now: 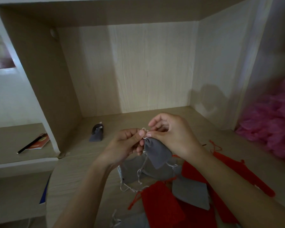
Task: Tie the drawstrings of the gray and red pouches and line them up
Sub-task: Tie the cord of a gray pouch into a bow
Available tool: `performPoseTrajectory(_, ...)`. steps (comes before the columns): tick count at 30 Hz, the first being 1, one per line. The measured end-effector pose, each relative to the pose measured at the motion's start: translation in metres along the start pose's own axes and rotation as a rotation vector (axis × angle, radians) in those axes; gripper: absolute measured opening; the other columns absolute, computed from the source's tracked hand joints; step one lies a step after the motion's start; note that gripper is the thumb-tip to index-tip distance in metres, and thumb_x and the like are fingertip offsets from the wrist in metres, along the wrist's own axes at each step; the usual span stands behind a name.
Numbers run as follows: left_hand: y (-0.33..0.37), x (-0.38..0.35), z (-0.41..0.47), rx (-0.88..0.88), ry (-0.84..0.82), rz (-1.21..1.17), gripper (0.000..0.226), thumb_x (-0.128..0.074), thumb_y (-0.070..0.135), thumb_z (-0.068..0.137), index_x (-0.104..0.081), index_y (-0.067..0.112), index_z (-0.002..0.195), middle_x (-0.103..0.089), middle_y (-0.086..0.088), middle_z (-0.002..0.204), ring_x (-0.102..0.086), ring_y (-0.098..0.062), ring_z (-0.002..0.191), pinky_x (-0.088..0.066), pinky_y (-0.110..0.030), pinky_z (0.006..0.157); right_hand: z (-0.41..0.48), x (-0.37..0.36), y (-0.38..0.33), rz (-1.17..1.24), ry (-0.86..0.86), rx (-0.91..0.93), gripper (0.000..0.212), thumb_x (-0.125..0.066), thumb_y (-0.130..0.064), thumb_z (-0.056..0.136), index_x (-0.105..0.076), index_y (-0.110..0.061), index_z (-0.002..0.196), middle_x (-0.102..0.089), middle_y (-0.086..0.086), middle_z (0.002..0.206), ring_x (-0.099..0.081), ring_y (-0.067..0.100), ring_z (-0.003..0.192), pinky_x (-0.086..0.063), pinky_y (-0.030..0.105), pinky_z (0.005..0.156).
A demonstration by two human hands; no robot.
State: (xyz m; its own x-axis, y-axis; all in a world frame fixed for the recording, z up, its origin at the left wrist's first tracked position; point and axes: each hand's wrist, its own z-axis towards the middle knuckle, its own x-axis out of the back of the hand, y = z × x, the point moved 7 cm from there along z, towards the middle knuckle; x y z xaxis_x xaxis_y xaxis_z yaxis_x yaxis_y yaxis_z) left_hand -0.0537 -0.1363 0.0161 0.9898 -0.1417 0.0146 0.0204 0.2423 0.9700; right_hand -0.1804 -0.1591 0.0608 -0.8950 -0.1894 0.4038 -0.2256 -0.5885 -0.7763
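A heap on the desk [92,170] holds at least three red pouches [161,204] and three flat gray pouches [189,193]; a lone gray pouch [96,135] sits behind. Above it, left hand [122,145] and right hand [173,132] pinch the held pouch's [156,153] drawstring [144,130].

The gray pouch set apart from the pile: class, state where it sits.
Head view: the lone gray pouch sits on the desk, left of the left hand, near the alcove's left wall.

**Pouches Tallied on the Desk**

At least five gray pouches [190,193] were in view, and at least three red pouches [160,204]; they overlapped too much for an exact figure. There was also one black pen [30,144], one red booklet [43,143] and one pink heap [273,125].
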Motion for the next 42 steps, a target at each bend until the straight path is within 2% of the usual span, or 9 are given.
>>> performPoseTrajectory(8,0.001,-0.002,0.003,-0.052,0.012,-0.065,0.036,-0.049,0.025,0.093,-0.057,0.011,0.061,-0.048,0.000,0.054,-0.044,-0.008,0.049,-0.042,-0.018,0.050,0.001,-0.004,0.010,-0.049,-0.082,-0.044,0.001,-0.075,-0.017,0.079,-0.075,-0.018,0.079,-0.072,-0.004,0.072,-0.066,0.004,0.066,-0.049,0.015,0.061)
performPoseTrajectory(14,0.001,-0.006,-0.004,0.064,-0.044,-0.213,0.029,-0.051,0.029,0.094,-0.058,0.016,0.068,-0.037,0.003,0.052,-0.029,-0.007,0.041,-0.032,-0.017,0.041,0.003,-0.012,0.015,-0.041,-0.209,-0.114,0.019,-0.056,0.006,0.086,-0.064,-0.012,0.081,-0.060,0.001,0.077,-0.055,0.013,0.075,-0.047,0.029,0.073)
performPoseTrajectory(17,0.006,-0.005,-0.004,0.030,-0.058,-0.213,0.024,-0.056,0.027,0.088,-0.064,0.016,0.068,-0.041,0.003,0.051,-0.035,-0.007,0.042,-0.037,-0.017,0.042,0.003,-0.009,0.015,-0.056,-0.181,-0.095,0.021,-0.062,-0.001,0.084,-0.063,-0.019,0.075,-0.064,0.001,0.078,-0.059,0.015,0.076,-0.050,0.039,0.077)
performPoseTrajectory(22,0.006,-0.002,-0.003,0.028,-0.008,-0.190,0.019,-0.061,0.027,0.076,-0.070,0.014,0.066,-0.055,-0.003,0.056,-0.053,-0.011,0.048,-0.049,-0.020,0.049,0.005,0.000,0.011,0.061,-0.149,-0.081,0.015,-0.072,-0.015,0.081,-0.067,-0.023,0.069,-0.066,0.000,0.068,-0.058,0.010,0.065,-0.046,0.028,0.065)
performPoseTrajectory(26,0.000,-0.006,-0.004,0.089,-0.065,-0.226,0.021,-0.064,0.022,0.086,-0.062,0.001,0.085,-0.051,-0.015,0.068,-0.052,-0.021,0.064,-0.047,-0.024,0.057,-0.001,-0.003,0.012,0.123,-0.311,-0.205,0.019,-0.071,-0.031,0.081,-0.072,-0.012,0.081,-0.056,-0.006,0.062,-0.045,0.004,0.057,-0.034,0.016,0.056)
performPoseTrajectory(28,-0.001,-0.005,-0.005,0.081,-0.055,-0.130,0.022,-0.055,0.021,0.087,-0.069,0.005,0.091,-0.056,-0.021,0.090,-0.050,-0.028,0.085,-0.044,-0.029,0.072,-0.006,-0.011,0.013,0.243,-0.391,-0.259,0.028,-0.073,-0.034,0.074,-0.074,-0.009,0.086,-0.054,-0.008,0.060,-0.042,0.004,0.055,-0.034,0.016,0.054)
performPoseTrajectory(31,0.003,-0.004,-0.006,0.051,-0.055,-0.021,0.024,-0.052,0.025,0.090,-0.073,0.014,0.087,-0.066,-0.016,0.091,-0.057,-0.025,0.082,-0.045,-0.030,0.074,-0.007,-0.019,0.016,0.369,-0.346,-0.272,0.020,-0.076,-0.026,0.075,-0.074,-0.009,0.085,-0.062,-0.002,0.070,-0.046,0.005,0.060,-0.037,0.017,0.056)
performPoseTrajectory(38,0.004,0.012,-0.003,0.050,0.096,0.030,0.022,-0.055,0.018,0.082,-0.066,-0.001,0.078,-0.063,-0.006,0.058,-0.059,-0.011,0.049,-0.051,-0.018,0.052,-0.005,-0.014,-0.013,-0.252,-0.131,0.327,0.006,-0.072,-0.013,0.080,-0.075,-0.017,0.084,-0.066,-0.007,0.080,-0.060,0.006,0.075,-0.047,0.022,0.069)
performPoseTrajectory(42,-0.003,0.014,-0.002,0.125,0.115,-0.019,0.019,-0.058,0.016,0.078,-0.069,-0.001,0.080,-0.067,-0.010,0.063,-0.064,-0.013,0.053,-0.055,-0.021,0.054,-0.003,-0.009,-0.006,-0.194,-0.135,0.335,0.006,-0.074,-0.013,0.077,-0.076,-0.016,0.082,-0.066,-0.007,0.084,-0.061,0.006,0.077,-0.050,0.027,0.069)
